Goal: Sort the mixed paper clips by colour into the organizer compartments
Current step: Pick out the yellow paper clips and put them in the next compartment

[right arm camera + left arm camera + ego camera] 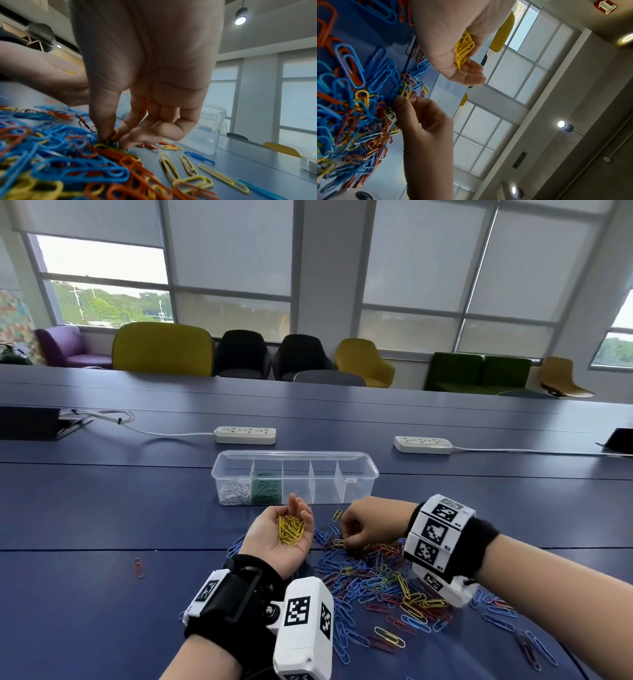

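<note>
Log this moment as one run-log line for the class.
left hand: cups yellow clips | right hand: pinches yellow clip in pile | organizer: white, green filled

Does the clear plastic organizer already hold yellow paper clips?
No: the clear plastic organizer holds only white paper clips and green paper clips.
</note>
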A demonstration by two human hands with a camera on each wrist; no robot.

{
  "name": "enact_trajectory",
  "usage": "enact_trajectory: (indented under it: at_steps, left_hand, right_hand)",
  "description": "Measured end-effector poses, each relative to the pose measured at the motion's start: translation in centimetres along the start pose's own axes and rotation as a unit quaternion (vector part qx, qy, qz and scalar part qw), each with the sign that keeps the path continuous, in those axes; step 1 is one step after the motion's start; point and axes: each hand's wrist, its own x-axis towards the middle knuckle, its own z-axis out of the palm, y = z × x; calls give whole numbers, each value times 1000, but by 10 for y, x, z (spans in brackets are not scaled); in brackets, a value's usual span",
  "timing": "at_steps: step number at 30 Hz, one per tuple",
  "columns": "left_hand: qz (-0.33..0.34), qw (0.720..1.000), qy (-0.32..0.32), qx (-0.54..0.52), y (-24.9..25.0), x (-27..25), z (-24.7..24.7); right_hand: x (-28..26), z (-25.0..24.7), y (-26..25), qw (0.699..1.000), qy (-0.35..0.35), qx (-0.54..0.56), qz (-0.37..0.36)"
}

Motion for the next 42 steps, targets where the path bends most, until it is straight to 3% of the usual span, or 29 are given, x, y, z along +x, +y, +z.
enact_trajectory:
  at_steps: [9,16,23,26,30,31,33,36,42]
  left_hand:
    - [-3,1000,-1,15,-3,-1,-2]
    - [3,1000,-17,23,-8,-5,1]
    - [-29,996,-49,67,-16,-9,6]
    - [-29,997,-56,54,-14,-9,5]
    - [-21,998,-64,3,-5,-1,0]
    - [-17,998,-61,-8,-2,0,-1]
    - [-11,998,-52,-21,0,1,-1]
    - [-9,999,-28,-21,0,0,0]
    - [-32,999,-30,-11,3,-1,-1]
  right_hand:
    - [-19,0,12,992,37,119,-12]
    - [-37,-5,11,956,80,282,-23]
    - [-36,-14,-25,959,218,158,-90]
    - [-29,-15,-37,955,244,128,-107]
    - [-20,-18,-26,941,295,157,-55]
    - [-18,-17,-19,952,269,137,-40]
    - [-13,-14,-7,985,148,83,-32]
    - [-4,-2,-2,997,9,63,-45]
    - [2,6,0,999,0,17,-34]
